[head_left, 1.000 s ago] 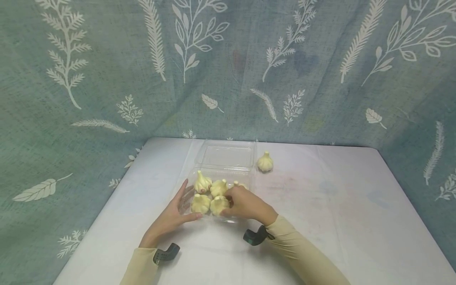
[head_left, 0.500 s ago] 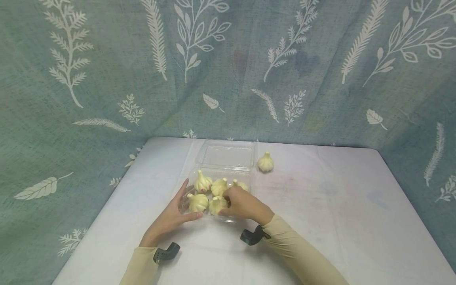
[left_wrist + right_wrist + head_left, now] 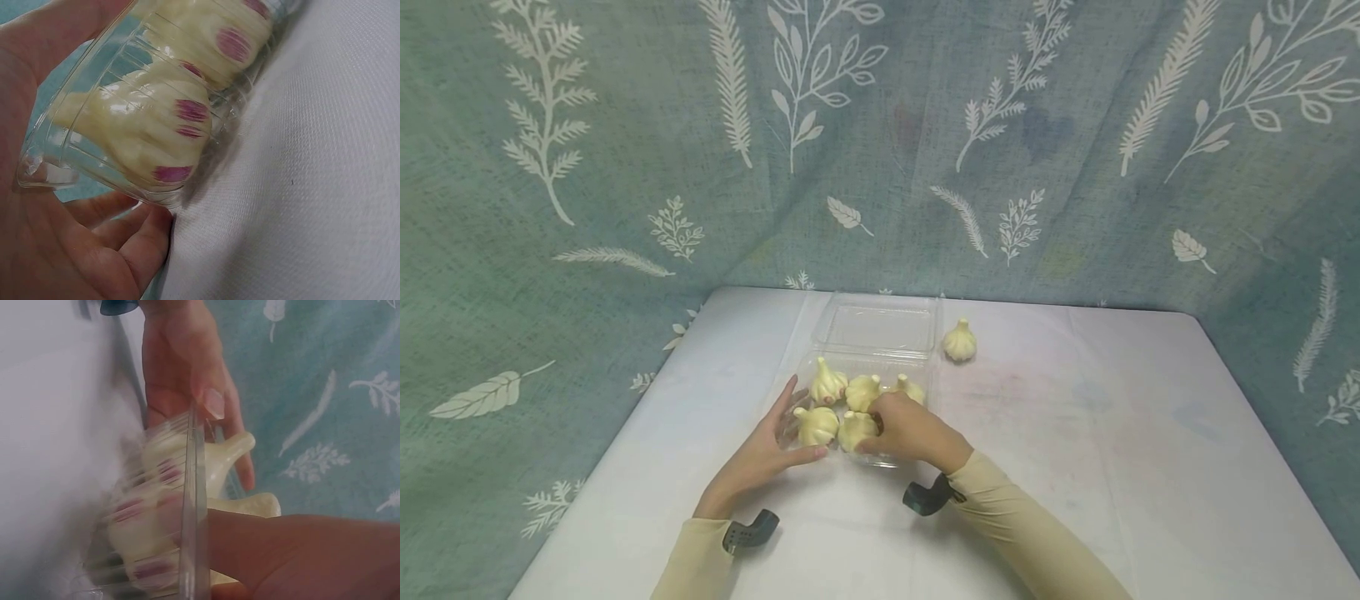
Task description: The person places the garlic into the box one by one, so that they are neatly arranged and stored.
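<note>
An open clear plastic clamshell container [image 3: 889, 463] holds several pale garlic bulbs [image 3: 828, 383] with purple streaks, seen through its wall in the left wrist view. At its front left corner my left hand [image 3: 767, 450] grips it, thumb along the front and fingers on the left side. Reaching inside, my right hand [image 3: 913, 429] holds the front middle garlic bulb [image 3: 857, 432], thumb on the near side; some fingertips are hidden. Beside it, another garlic bulb [image 3: 817, 427] leans with its stem to the left. The back right bulb [image 3: 907, 390] is partly behind my right hand.
The container's lid [image 3: 876, 327] lies folded back on the far side. One loose garlic bulb [image 3: 959, 341] stands on the white tablecloth [image 3: 1075, 417], right of the lid. A green leaf-patterned curtain [image 3: 880, 208] hangs behind the table.
My right hand has shifted slightly left with the front middle bulb. The front left bulb has tipped, its stem turning left. The back right bulb has moved a little. My left hand stays put.
</note>
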Tool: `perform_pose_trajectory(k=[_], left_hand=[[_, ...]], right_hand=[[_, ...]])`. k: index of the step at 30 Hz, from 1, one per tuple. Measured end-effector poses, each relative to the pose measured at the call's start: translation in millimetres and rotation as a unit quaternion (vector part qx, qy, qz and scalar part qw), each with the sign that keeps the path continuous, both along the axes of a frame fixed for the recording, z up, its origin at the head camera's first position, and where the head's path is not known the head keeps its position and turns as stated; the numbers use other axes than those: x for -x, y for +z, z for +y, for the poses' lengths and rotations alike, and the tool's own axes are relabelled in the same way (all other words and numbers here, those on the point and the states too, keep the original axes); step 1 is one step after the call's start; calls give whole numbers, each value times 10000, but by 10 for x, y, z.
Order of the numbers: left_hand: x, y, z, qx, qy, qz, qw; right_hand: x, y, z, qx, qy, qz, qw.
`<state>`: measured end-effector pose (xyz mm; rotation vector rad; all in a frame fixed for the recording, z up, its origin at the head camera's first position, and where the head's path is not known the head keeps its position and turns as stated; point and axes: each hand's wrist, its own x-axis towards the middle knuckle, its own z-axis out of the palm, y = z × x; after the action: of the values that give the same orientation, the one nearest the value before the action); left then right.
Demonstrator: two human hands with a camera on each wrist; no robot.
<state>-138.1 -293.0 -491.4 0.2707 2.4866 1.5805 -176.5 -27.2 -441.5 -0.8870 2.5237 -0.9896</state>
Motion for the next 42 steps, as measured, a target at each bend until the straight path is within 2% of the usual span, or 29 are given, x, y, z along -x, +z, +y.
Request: perform_pose_trajectory(k=[5,11,20,24,35,42], left_hand=[[5,25,14,59,48,-22,10000],[11,35,20,64,57,-36,10000],[15,24,10,139,31,-18,9999],[14,31,10,132,41,-15,9999],[14,-19,-3,188,90,9,9998],[7,-20,3,158,86,1,9998]], right_hand=[[2,29,12,-19,-16,-54,10000],[2,65,55,15,60,116,9999],[2,246,217,344,133,-2,9993],[19,320,299,322,21,134,9994],[76,471,546,635,-681,488,9945],[150,515,746,1321,-1258,948,9786]])
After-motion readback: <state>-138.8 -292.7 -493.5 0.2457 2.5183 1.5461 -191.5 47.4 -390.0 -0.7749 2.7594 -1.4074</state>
